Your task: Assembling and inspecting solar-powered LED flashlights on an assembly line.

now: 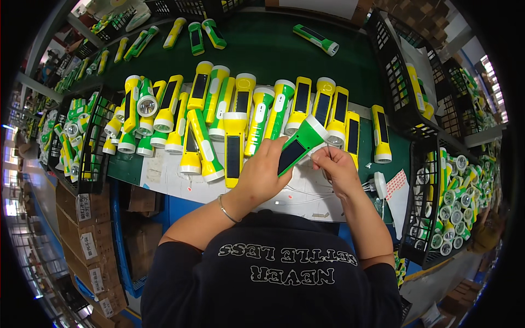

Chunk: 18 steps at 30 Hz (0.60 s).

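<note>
the left hand (262, 169) is closed around the lower body of a green and white flashlight (301, 143), thumb side up, holding it tilted with the lamp head up and away from the palm, raised off the bench. the right hand (338, 167) is pinched shut at the head end of the same flashlight, fingertips (322, 156) touching the rim just below the lens; whether they hold a small part or only the rim cannot be told. a dark panel runs along the flashlight's body just above the left grip. judged by its look, the flashlight is a light, stiff plastic shell, smooth and likely a little slippery, with the lens end the more fragile part; the barrel below the dark panel appears the sound place to hold, as the left hand does. beyond the grip, a row of yellow and green flashlights (235, 115) lies side by side on the green bench (273, 49). under both hands lies a white sheet (295, 191) with thin white wires across it. to the right of the right hand sits a black crate (418, 218) filled with more flashlights standing lens up; another black crate (90, 158) stands well left of the left hand.
</note>
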Tool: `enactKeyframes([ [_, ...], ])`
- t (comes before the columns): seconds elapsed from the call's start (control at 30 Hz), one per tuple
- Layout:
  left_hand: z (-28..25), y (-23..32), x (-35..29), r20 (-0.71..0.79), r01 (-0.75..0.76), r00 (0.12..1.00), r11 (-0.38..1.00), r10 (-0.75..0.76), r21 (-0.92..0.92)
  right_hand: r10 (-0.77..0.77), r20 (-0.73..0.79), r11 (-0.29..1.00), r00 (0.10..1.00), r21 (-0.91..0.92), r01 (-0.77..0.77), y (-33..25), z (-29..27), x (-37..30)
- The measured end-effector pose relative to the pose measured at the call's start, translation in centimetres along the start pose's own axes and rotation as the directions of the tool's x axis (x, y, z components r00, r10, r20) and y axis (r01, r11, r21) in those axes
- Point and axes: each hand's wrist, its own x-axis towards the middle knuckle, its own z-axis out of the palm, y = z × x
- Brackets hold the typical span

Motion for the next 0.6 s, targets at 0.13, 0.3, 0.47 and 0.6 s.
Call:
enactKeyframes([
  [0.13,0.1,-0.1,0.5,0.000,-0.042,0.999,0.999,0.043,-0.015,-0.124,-0.031,0.990,0.992,-0.074,0.121,0.5,-0.2,-0.5],
  [0.3,-0.8,0.2,2.1,0.101,0.271,0.958,0.725,-0.270,-0.633,-0.295,0.020,0.668,0.955,-0.711,0.221,-1.8,1.1,-2.9],
  [0.47,0.3,2.5,2.6,0.205,0.204,0.978,0.282,-0.024,-0.938,-0.397,0.144,0.770,0.906,-0.485,0.415,-1.7,1.6,-1.9],
  [0.6,-1.9,1.4,2.4,0.255,0.262,0.964,0.378,-0.071,-0.888,-0.779,-0.317,0.584,0.541,-0.679,0.445,-8.8,-9.0,1.0],
])
